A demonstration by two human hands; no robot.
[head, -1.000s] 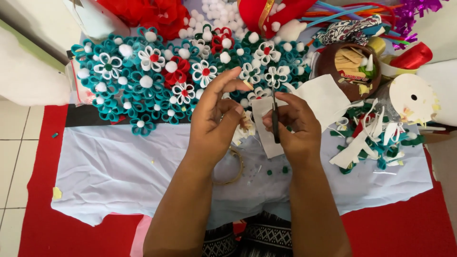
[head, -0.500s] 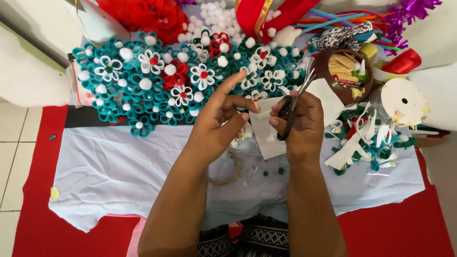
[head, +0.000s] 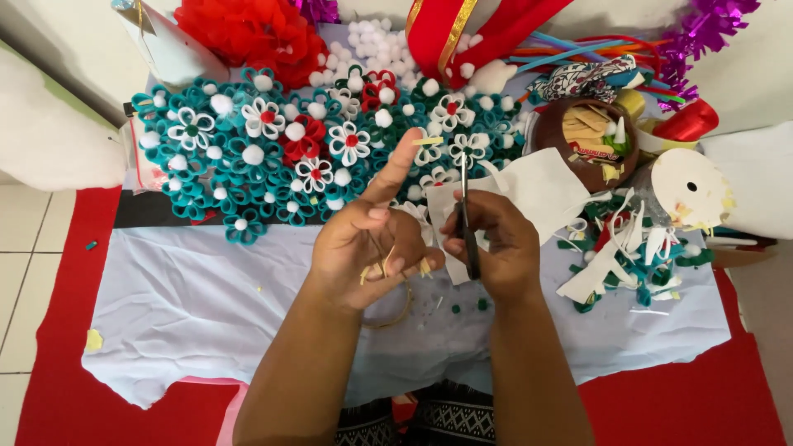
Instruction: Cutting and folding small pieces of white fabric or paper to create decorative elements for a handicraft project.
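Right now your right hand (head: 496, 248) is closed around a pair of dark scissors (head: 467, 223), blades pointing up and away from you, with a sheet of white paper (head: 541, 188) lying just behind them. Your left hand (head: 372, 248) is half curled: the forefinger sticks straight out toward the flowers, while the thumb and lower fingers pinch a few thin pale strips (head: 388, 263). They may be paper or foam offcuts; they are too small to say which. One short strip (head: 427, 141) sits by the tip of that forefinger, though whether it is stuck there or lying on the flowers is unclear.

As for progress, a good deal looks finished. A dense cluster of rolled teal flowers (head: 239, 165) with white pompom centres covers the far side of the white cloth (head: 206, 306), with some white-petalled and red ones mixed in. What remains seems to be cutting and trimming: a heap of teal and white scraps (head: 636, 264) lies to your right, beside a white disc-shaped spool (head: 690, 188) and a brown bowl (head: 582, 140) of small pieces. A thin ring (head: 396, 314) rests on the cloth beneath your left wrist, and loose white pompoms (head: 372, 41) wait behind the flowers.
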